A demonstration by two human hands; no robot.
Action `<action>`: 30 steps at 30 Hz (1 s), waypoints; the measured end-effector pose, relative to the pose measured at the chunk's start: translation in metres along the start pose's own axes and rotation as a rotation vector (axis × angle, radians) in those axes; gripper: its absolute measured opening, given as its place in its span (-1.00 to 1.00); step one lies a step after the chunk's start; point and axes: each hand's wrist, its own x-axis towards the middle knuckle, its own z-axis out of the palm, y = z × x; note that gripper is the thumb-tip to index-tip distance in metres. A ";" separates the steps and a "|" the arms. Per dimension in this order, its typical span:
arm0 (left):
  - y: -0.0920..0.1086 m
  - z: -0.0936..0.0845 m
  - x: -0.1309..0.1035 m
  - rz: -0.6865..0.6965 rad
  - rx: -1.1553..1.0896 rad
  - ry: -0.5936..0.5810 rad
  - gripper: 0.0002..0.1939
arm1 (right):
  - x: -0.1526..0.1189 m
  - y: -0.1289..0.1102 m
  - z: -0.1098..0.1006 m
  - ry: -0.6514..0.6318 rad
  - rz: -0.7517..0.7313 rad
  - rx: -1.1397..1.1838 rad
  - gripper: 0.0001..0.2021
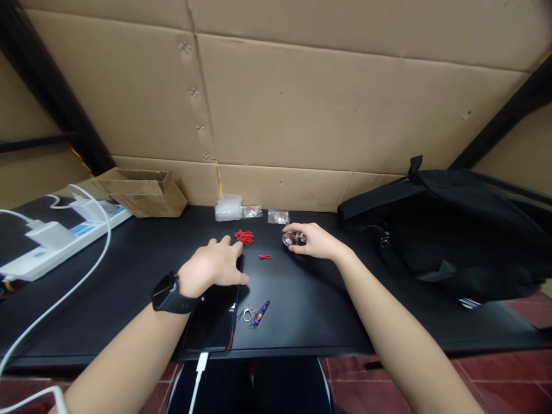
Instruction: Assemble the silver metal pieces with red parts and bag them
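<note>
My left hand [219,261], with a dark watch [172,293] on its wrist, hovers with fingers spread above the top end of a black phone or tablet [211,322]. Just beyond its fingertips lies a small pile of red cord loops [245,236]. A single red loop [265,257] rests to the right of the pile. The fingers of my right hand [314,241] are closed around a shiny, clear round piece [288,238] near the desk; its exact kind is unclear. Closer to me is a colourful keychain charm [260,315] with a metal ring [248,313].
Small clear packets [278,217] and a translucent plastic bundle [228,208] lie by the cardboard wall [345,115]. An open cardboard box [146,195] and a white power strip [64,244] with cables are at left. A black bag [466,230] fills the right side.
</note>
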 end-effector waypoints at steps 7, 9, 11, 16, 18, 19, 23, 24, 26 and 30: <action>0.004 0.009 0.005 0.118 0.053 0.328 -0.61 | 0.001 -0.002 0.001 0.004 -0.019 -0.006 -0.52; 0.007 0.012 0.012 0.280 0.058 0.442 -0.72 | 0.001 -0.003 0.002 0.005 -0.033 -0.006 -0.52; 0.010 0.016 0.022 0.424 0.051 0.489 -0.80 | 0.001 -0.003 0.003 0.003 -0.052 -0.001 -0.51; 0.012 0.029 0.045 0.541 -0.051 0.433 -0.92 | 0.003 -0.007 0.006 0.016 -0.079 0.042 -0.47; 0.011 0.031 0.048 0.553 -0.082 0.431 -0.90 | 0.003 -0.010 0.007 0.036 -0.087 0.050 -0.48; 0.010 0.032 0.049 0.555 -0.104 0.440 -0.88 | 0.003 -0.011 0.007 0.053 -0.096 0.055 -0.49; 0.008 0.026 0.049 0.534 -0.344 0.516 -0.86 | 0.005 -0.019 0.011 0.173 -0.151 0.156 -0.53; 0.008 0.023 0.049 0.527 -0.422 0.544 -0.85 | 0.006 -0.021 0.012 0.205 -0.166 0.197 -0.53; 0.007 0.018 0.049 0.515 -0.538 0.602 -0.83 | 0.006 -0.025 0.017 0.267 -0.187 0.268 -0.52; 0.008 0.012 0.046 0.463 -0.600 0.660 -0.82 | 0.007 -0.033 0.027 0.362 -0.203 0.333 -0.50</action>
